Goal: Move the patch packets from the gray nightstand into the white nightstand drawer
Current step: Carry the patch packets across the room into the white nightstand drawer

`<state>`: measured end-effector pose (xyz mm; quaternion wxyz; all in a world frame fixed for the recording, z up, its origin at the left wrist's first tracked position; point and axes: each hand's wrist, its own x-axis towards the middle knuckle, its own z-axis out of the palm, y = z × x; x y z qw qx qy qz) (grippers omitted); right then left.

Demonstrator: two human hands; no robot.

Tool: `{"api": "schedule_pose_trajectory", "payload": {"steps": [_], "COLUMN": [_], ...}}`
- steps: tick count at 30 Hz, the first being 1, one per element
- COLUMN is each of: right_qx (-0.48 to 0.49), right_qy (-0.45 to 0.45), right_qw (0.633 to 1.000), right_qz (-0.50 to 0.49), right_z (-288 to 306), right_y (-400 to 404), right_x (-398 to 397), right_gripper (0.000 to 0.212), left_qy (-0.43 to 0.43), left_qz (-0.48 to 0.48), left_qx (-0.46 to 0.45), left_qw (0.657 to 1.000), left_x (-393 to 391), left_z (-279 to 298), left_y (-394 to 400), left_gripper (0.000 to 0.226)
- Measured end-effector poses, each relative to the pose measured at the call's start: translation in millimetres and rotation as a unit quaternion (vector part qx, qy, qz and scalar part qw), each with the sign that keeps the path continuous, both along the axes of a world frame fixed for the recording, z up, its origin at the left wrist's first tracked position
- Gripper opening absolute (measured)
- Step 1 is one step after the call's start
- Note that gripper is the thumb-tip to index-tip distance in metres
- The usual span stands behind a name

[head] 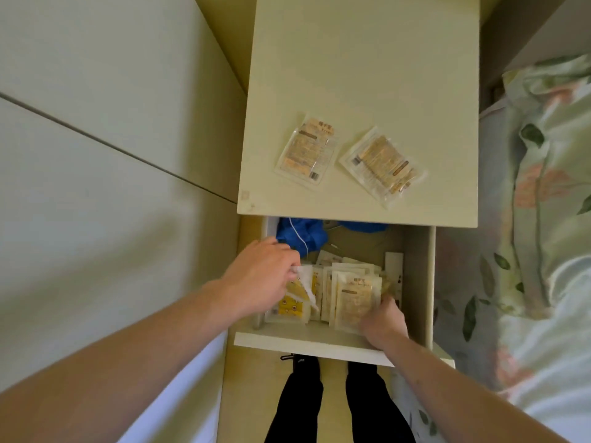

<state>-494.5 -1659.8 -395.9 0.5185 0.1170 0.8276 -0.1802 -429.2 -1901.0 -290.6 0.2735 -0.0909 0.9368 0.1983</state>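
Both hands' fingers among drawer packets.

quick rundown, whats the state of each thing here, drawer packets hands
drawer: pulled open, holds packets and blue cloth
packet stack: standing on edge in the drawer
two top packets: lying flat on the nightstand top, apart
left hand: in the drawer, fingers on the left packets
right hand: grips the right side of the stack
blue cloth: bunched at the drawer's back
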Motion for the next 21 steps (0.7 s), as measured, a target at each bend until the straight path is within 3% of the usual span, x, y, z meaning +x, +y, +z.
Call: {"api": "schedule_pose_trajectory", "payload": {"steps": [3, 10, 15, 21], "right_qx": [0.022, 0.038, -0.009, -0.095], "right_qy": [0.022, 0.016, 0.038, 0.099], "right_qw": [0.998, 0.988, 0.988, 0.975], "right_qz": [0.06, 0.151, 0.153, 0.175], "right_z": [0, 14, 20, 45], "right_y": [-1, 8, 15, 10], "right_x": [4, -4, -6, -20], "right_gripper": [0.041, 0.06, 0.058, 0.055], "left_qy": [-0.047, -0.132, -0.088, -0.039], "left_qz": [-0.008, -0.063, -0.07, -0.067], "left_qx": [-0.035, -0.124, -0.137, -0.126], "left_qw": [0.998, 0.982, 0.984, 0.989], "left_x": [1, 1, 5, 12], "left_z": [-28, -77, -87, -62], "left_y": [14, 30, 31, 24], "left_gripper": [0.012, 0.033, 0.059, 0.056]}}
